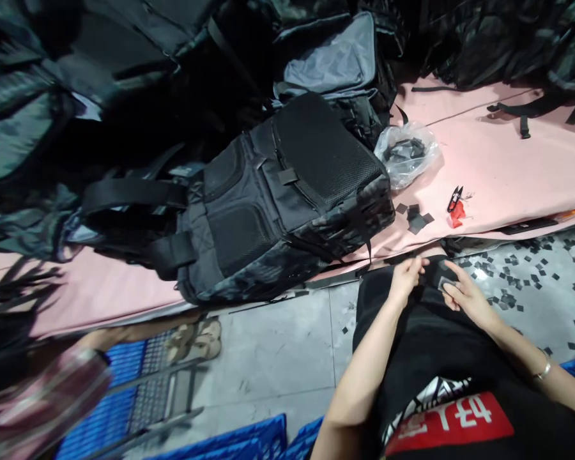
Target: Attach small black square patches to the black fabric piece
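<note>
A black and camouflage backpack (278,198) lies on its side on a pink sheet (503,166). One of its black straps (345,276) runs off the sheet's edge toward my lap. My left hand (406,276) pinches this strap near its end, fingers closed. My right hand (464,295) is closed on a small dark piece at the strap's end (443,278). Both hands rest over my black clothing, just in front of the sheet's edge.
A clear plastic bag of dark pieces (406,153), loose black squares (416,218) and small red thread snips (455,204) lie on the sheet. More backpacks (335,64) are piled behind. Black squares litter the tiled floor (517,281). Blue crates (239,441) and another person's sandalled feet (196,338) are at lower left.
</note>
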Tool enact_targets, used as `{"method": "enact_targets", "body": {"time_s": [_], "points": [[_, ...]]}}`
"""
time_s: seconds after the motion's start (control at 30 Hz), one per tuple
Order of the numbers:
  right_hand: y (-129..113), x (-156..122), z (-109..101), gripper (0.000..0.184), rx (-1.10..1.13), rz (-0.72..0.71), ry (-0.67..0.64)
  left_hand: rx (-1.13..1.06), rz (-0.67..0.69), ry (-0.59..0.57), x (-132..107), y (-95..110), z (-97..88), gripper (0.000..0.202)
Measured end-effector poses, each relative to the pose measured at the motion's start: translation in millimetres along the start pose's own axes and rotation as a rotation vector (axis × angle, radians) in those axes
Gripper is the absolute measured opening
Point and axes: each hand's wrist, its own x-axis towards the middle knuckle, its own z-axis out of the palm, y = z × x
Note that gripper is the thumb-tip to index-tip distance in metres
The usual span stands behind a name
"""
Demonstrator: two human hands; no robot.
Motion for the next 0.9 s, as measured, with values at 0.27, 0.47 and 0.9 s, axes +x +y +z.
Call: {"method": "enact_targets", "body": {"time_s": [0.27,0.47,0.9], "points": [[-15,0,23,0.079,-0.125,0.024,-0.156,-0.073,-0.054,-0.063,-83,-16,-21.7,0.036],[-18,-10,26,0.057,-0.205,-0.020,-0.239,-0.188,-0.043,0.027,-91,-18,-17.5,0.032],[-19,-20,30,0.049,-0.499,-0.061,-0.429,-0.223,0.008,0.009,-95,-31,-7.6,0.039]]}}
